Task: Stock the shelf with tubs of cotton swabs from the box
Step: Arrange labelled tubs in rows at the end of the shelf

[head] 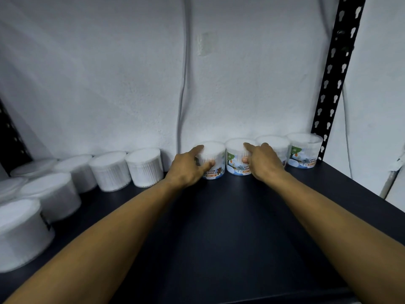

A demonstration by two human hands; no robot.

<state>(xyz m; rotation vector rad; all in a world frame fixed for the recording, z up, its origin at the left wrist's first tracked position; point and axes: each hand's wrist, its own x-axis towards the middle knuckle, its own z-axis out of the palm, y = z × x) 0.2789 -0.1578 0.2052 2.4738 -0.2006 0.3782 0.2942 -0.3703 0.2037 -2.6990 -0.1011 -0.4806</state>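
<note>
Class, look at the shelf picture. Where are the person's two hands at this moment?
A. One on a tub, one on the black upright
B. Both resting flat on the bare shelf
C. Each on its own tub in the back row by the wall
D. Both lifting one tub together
C: the left hand grips the bear-label tub while the right hand grips the neighbouring tree-label tub, both standing on the dark shelf against the wall.

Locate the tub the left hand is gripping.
Head view, centre: the tub stands at the shelf's back wall, under the left hand, beside the right hand's tub.
</note>
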